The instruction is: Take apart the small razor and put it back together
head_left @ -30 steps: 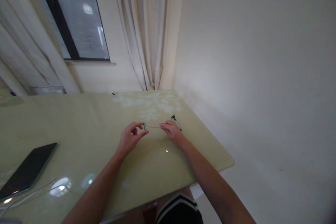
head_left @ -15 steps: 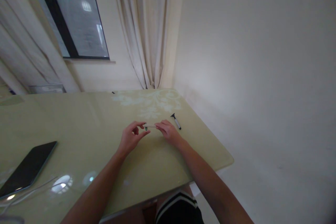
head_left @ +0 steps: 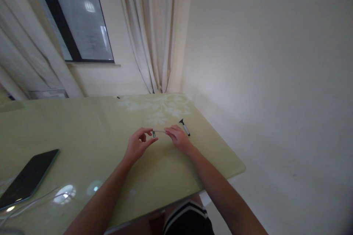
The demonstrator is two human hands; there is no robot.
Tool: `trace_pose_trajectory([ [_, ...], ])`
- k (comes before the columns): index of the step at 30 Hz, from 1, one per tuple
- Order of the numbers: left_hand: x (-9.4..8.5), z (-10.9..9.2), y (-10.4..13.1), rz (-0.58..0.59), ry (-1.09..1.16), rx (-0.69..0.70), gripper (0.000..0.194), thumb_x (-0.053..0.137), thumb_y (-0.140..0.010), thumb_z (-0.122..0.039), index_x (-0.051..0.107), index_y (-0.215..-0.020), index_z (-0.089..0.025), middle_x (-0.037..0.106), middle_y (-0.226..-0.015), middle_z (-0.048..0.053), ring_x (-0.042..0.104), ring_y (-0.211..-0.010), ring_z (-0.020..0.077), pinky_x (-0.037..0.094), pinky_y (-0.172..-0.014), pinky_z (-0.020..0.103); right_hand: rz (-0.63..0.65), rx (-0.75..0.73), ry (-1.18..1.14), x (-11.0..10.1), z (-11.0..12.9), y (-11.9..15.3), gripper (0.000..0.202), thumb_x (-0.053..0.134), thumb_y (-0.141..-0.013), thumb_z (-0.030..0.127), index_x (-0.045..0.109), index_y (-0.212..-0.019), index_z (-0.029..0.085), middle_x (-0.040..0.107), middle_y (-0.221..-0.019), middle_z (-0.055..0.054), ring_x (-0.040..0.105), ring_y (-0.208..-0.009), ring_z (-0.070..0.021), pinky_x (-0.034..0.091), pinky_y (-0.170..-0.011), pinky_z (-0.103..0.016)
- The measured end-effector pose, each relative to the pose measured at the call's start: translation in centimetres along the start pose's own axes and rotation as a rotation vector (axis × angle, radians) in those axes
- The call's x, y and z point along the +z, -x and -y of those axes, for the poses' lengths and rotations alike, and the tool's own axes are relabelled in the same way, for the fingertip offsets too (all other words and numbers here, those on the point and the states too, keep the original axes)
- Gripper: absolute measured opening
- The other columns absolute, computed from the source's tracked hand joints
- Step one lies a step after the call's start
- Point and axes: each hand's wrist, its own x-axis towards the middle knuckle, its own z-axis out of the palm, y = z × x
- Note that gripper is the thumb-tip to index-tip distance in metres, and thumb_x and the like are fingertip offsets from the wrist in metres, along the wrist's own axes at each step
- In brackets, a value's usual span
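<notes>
My left hand [head_left: 140, 142] pinches a small green-and-white piece [head_left: 154, 134] between thumb and forefinger, above the pale green table [head_left: 154, 180]. From the top of that piece a thin light-coloured stick [head_left: 159, 130] runs right into my right hand [head_left: 175, 136], whose fingers are closed on its other end. The small piece and the stick seem to touch; fingertips hide part of each. Just beyond my right hand lies a black-and-silver razor-shaped tool [head_left: 185, 127] on the table.
A dark tablet [head_left: 29, 178] lies at the left, with a white cable [head_left: 35, 201] near it. A small black object [head_left: 118, 97] sits by the table's far edge. Curtains [head_left: 154, 33] and a window [head_left: 79, 14] are behind; a wall [head_left: 261, 80] rises at the right.
The small piece shows a little more clearly between my left fingertips, and the stick has shifted very slightly. Both hands keep nearly the same place and grip.
</notes>
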Motion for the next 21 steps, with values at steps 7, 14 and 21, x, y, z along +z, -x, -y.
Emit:
trace_pose_trajectory([
  [7,0.0,-0.4,-0.1,-0.023,0.003,-0.015,0.034,0.084,-0.073,-0.044,0.075,-0.097,-0.021,0.068,-0.079,-0.002,0.047,-0.054,0.0089,0.042,-0.052,0.022,-0.015,0.025,0.043,-0.1,0.3,-0.1,0.034,0.047,-0.108,0.035,0.075,-0.118,0.017,0.07,-0.092,-0.011,0.06,-0.089,-0.0224,0.048,-0.084,-0.035],
  [14,-0.1,-0.3,-0.1,-0.04,0.003,0.005,0.035,0.085,-0.074,-0.043,0.075,-0.099,-0.022,0.068,-0.081,-0.001,0.048,-0.056,0.0094,0.043,-0.054,0.022,-0.017,0.009,0.0,0.3,1.0,-0.2,0.036,0.046,-0.109,0.037,0.074,-0.118,0.018,0.071,-0.093,-0.01,0.06,-0.088,-0.0216,0.048,-0.084,-0.035],
  [21,0.0,-0.1,-0.1,-0.027,-0.018,0.012,0.036,0.085,-0.074,-0.044,0.076,-0.1,-0.022,0.067,-0.077,-0.002,0.047,-0.056,0.0094,0.043,-0.053,0.022,0.016,-0.062,0.016,0.8,1.2,-0.3,0.035,0.047,-0.108,0.039,0.073,-0.118,0.018,0.071,-0.093,-0.01,0.061,-0.088,-0.0216,0.048,-0.084,-0.035],
])
